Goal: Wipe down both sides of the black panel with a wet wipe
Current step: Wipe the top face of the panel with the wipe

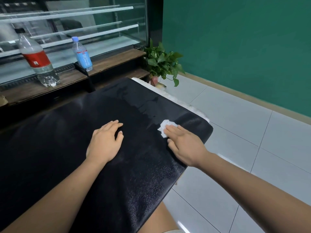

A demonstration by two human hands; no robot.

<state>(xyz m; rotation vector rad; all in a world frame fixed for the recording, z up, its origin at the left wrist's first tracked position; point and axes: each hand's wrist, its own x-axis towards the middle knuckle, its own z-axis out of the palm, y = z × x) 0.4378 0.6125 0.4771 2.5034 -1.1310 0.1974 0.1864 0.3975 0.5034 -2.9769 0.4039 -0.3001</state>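
The black panel (70, 148) lies flat in front of me and fills most of the lower left of the view. A damp, darker streak shows on its far right part. My right hand (183, 145) presses a crumpled white wet wipe (164, 127) onto the panel near its right edge, fingers straight over the wipe. My left hand (105, 142) rests flat on the middle of the panel, fingers relaxed, holding nothing.
A wooden ledge (107, 64) runs behind the panel, below a glass display case (84, 27). On it stand a red-labelled bottle (37, 60) and a blue-labelled bottle (82, 54). A potted plant (162, 62) stands at the panel's far right corner. White floor tiles (235, 132) lie to the right.
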